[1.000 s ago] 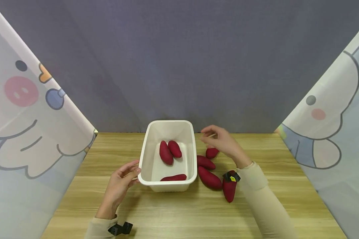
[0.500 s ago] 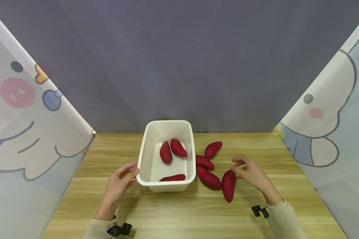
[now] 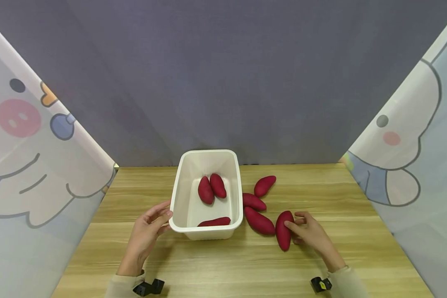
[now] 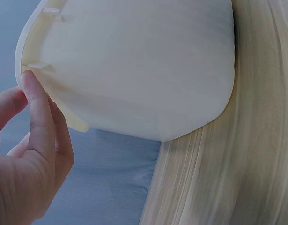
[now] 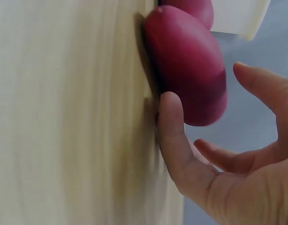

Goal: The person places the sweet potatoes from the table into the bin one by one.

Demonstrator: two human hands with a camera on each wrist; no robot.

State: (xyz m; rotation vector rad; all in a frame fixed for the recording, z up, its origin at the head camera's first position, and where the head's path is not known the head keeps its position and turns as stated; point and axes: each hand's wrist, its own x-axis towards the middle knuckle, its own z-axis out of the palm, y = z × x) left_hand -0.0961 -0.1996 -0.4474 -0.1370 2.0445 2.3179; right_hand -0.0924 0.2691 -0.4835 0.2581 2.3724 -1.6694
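Note:
A white plastic bin (image 3: 210, 235) stands on the table, holding three dark red sweet potatoes, among them one (image 3: 205, 190) near its middle and one (image 3: 215, 222) at the near end. My left hand (image 3: 145, 231) grips the bin's left rim between thumb and fingers; the left wrist view shows the fingertips at the rim of the bin wall (image 4: 148, 70). My right hand (image 3: 310, 234) is spread around the rightmost sweet potato (image 3: 283, 238). In the right wrist view, a finger lies low against this sweet potato (image 5: 186, 61), while the thumb stands apart from it.
Left of that sweet potato, another (image 3: 260, 222) lies beside it, with a smaller one (image 3: 254, 202) close to the bin's right side and one (image 3: 264, 186) farther back. A grey curtain (image 3: 223, 82) closes off the table's back edge. Printed curtains (image 3: 424, 136) flank both sides.
My right hand has come from beside the bin's right rim, rightward and nearer, down to the rightmost sweet potato. My left hand keeps its grip on the rim.

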